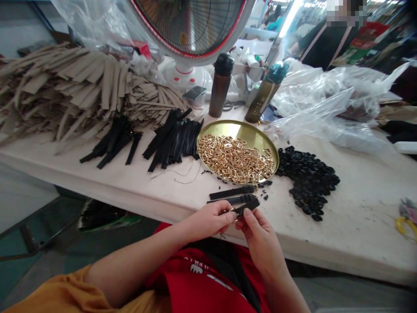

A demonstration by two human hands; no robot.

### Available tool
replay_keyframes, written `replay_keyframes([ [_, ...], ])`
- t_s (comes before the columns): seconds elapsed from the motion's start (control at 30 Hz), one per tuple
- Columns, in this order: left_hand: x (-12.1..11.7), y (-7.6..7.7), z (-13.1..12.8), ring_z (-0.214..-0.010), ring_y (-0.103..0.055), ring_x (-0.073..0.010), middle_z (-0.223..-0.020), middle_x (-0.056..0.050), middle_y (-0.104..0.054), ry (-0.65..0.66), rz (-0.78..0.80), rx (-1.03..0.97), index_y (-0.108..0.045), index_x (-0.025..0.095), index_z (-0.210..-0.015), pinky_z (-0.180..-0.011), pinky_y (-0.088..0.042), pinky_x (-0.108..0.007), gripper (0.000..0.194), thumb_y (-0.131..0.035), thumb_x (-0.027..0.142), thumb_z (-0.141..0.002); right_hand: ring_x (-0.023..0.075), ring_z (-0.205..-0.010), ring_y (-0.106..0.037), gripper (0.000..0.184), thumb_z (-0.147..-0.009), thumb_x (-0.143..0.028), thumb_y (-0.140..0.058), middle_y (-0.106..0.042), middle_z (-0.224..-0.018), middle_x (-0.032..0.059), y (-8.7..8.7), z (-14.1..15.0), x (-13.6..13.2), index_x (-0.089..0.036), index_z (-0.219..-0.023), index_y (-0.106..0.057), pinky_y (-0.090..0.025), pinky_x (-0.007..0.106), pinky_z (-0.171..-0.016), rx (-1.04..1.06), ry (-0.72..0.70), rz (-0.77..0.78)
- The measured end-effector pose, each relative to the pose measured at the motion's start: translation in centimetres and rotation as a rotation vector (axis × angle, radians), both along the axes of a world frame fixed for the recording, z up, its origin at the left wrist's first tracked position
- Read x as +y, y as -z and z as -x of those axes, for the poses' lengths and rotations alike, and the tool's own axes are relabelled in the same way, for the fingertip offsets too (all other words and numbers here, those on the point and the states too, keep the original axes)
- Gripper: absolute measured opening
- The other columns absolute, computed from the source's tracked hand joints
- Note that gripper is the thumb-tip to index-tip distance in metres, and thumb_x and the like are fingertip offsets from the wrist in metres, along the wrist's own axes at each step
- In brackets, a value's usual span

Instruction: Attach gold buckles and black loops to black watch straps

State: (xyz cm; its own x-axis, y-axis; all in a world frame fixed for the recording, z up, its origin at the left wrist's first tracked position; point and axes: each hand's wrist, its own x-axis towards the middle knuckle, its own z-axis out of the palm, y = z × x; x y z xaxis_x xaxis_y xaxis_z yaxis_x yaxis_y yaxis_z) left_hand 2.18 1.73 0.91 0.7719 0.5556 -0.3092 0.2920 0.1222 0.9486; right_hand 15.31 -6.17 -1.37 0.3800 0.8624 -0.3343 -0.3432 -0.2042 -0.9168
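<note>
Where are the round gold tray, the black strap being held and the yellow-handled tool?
Round gold tray [250, 132]: head view, on its bare floor toward the back.
Black strap [251, 204]: head view, on its uncovered end part.
Yellow-handled tool [399, 225]: head view, on the yellow handle.

- fan [192, 26] is standing toward table [365, 221] back edge
- two bottles [220, 89] are standing near it
- clear plastic [325, 113] is lying right
- yellow-handled tool [404, 221] is lying nearer front edge

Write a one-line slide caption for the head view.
Left hand and right hand hold a black strap before a round tray of small gold-coloured metal pieces.
</note>
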Motion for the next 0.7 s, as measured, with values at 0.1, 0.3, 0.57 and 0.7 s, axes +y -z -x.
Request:
replay_keyframes([
  [0.1, -0.14, 0.25, 0.06, -0.047, -0.037, -0.0061, -0.054, 0.007, -0.043, -0.018, -0.012, 0.024, -0.045, 0.017, -0.075, -0.047, -0.03, -0.018, 0.021, -0.039, 0.035, -0.083, 0.0116, -0.059, -0.049, 0.02, -0.073, -0.039, -0.06, -0.059, -0.068, -0.0016, 0.02, 0.18, -0.06, -0.02, -0.08, -0.061, -0.043, 0.027, -0.064, 0.006, -0.051, 0.004],
  [0.3, -0.03, 0.36, 0.12, -0.055, -0.046, -0.009, -0.06, 0.004, -0.049, -0.044, -0.108, 0.092, -0.047, 0.017, -0.076, -0.053, -0.034, -0.02, 0.021, -0.04, 0.036, -0.082, 0.0121, -0.075, -0.056, 0.02, -0.07, -0.025, -0.064, -0.063, -0.089, -0.0002, -0.53, 0.64, -0.03, -0.022, -0.09, -0.06, -0.046, 0.025, -0.07, 0.26, -0.116, 0.008],
  [0.57, 0.23, 0.46, 0.04, -0.057, -0.047, -0.0094, -0.062, 0.005, -0.05, -0.004, -0.094, 0.134, -0.049, 0.017, -0.078, -0.054, -0.035, -0.02, 0.022, -0.042, 0.038, -0.081, 0.0076, -0.063, -0.058, 0.02, -0.067, -0.019, -0.068, -0.066, -0.082, -0.0015, 0.16, 0.13, 0.28, -0.022, -0.086, -0.062, -0.049, 0.019, -0.062, 0.522, -0.087, 0.063],
  [0.7, 0.21, 0.73, 0.08, -0.052, -0.043, -0.0078, -0.058, 0.006, -0.047, -0.014, -0.004, 0.11, -0.049, 0.016, -0.077, -0.051, -0.034, -0.019, 0.027, -0.044, 0.042, -0.08, 0.0076, -0.065, -0.058, 0.024, -0.067, -0.017, -0.068, -0.066, -0.085, -0.0015, 0.26, 0.21, 0.27, -0.022, -0.089, -0.062, -0.049, 0.019, -0.062, 0.533, -0.082, 0.049],
])
